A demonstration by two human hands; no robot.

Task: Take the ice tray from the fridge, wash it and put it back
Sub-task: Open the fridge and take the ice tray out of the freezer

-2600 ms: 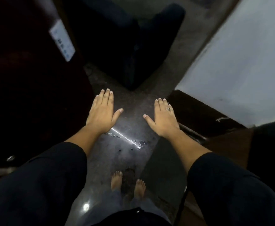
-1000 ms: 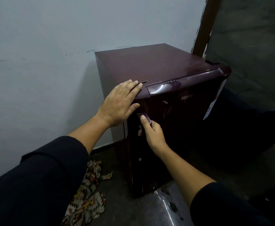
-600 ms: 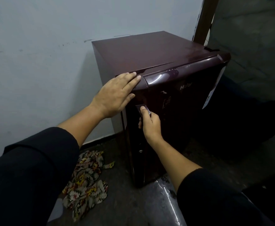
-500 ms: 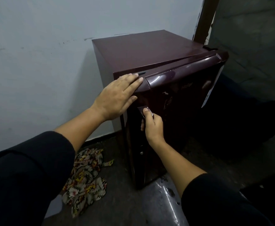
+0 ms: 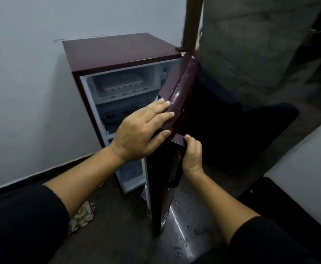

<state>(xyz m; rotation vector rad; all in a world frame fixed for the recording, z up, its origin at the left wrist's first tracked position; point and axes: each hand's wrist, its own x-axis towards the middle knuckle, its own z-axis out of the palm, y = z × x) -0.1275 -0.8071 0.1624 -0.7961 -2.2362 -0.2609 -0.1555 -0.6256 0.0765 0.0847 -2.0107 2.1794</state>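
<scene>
Since half a second ago the door [image 5: 182,86] of the fridge [image 5: 117,48] has swung from shut to wide open, hinged at the right and now edge-on to the camera, exposing the white interior.

Ice tray [image 5: 120,82]: lies flat in the freezer compartment [image 5: 152,73] at the top of the fridge. Long axis runs across the compartment, left to right, its right end slightly farther back. White plastic, rectangular, with a row of small cell divisions showing along its near long edge. Whether the cells hold ice cannot be told.

Left hand [image 5: 138,136]: fingers straight and together, laid over the rounded top edge of the door, thumb against the door's edge; nothing is clasped.

Right hand [image 5: 193,157]: fingers curled round the handle [image 5: 178,142] on the door's front, thumb on top.

Freezer compartment holds only the tray, as far as visible. Shelves below it are dim; their contents cannot be made out.

On the dark floor [image 5: 127,235], left of the fridge, lies a patterned cloth [image 5: 83,216].
</scene>
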